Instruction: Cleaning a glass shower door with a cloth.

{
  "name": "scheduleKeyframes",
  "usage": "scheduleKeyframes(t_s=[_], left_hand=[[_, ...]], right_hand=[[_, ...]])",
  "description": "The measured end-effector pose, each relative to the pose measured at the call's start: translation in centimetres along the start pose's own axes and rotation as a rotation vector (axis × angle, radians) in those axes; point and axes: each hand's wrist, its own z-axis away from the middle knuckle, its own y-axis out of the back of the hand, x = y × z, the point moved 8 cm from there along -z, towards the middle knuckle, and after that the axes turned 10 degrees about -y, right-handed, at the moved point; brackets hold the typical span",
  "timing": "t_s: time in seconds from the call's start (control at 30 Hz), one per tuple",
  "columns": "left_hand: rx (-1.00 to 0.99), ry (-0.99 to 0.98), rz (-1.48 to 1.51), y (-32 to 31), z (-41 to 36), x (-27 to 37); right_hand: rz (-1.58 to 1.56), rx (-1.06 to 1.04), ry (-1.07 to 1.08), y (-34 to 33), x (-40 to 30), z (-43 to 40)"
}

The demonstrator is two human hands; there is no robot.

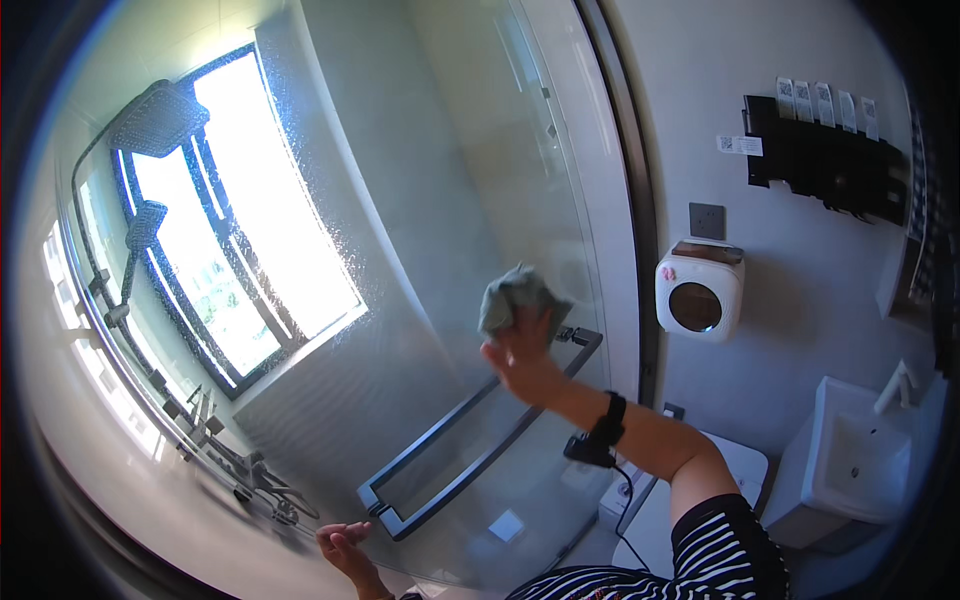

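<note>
My right hand [529,367] presses a bunched grey-green cloth [517,296] against the glass shower door [420,360], just above the upper end of the door handle. The handle [480,469] is a long dark metal bar with squared ends, and a matching bar shows through the glass. At the bottom left my left hand [346,547] is raised near the lower end of the handle. Its fingers are extended and slightly bent, and nothing shows in them. Whether it touches the glass I cannot tell. Fine droplets or spots mark the glass in front of the bright window [262,202].
Behind the glass are a square shower head [159,120] and a hand shower [146,225]. To the right are a white tissue box [701,292] on the wall, a socket [707,220], a black wall-mounted panel [825,161], a washbasin [862,465] and a toilet [652,525]. A cable [628,510] hangs from my right wrist strap.
</note>
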Motion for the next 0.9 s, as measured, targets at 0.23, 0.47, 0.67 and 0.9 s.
scheduleKeyframes(t_s=[0.23, 0.47, 0.67, 0.9], left_hand=[[-0.02, -0.021, 0.008, -0.7, 0.1, -0.4], [-0.026, 0.018, -0.004, -1.5, 0.1, 0.1], [-0.006, -0.005, -0.03, 0.3, 0.0, 0.6], [-0.026, -0.011, -0.005, -0.7, -0.1, 0.3]], right_hand=[[-0.286, 0.284, -0.597, 4.4, 17.2, -9.0], [0.012, 0.004, -0.384, -4.6, 7.2, 1.0], [-0.491, -0.082, -0.335, -2.3, -4.3, 5.9], [-0.618, 0.32, -0.882, 1.7, 11.5, -0.3]])
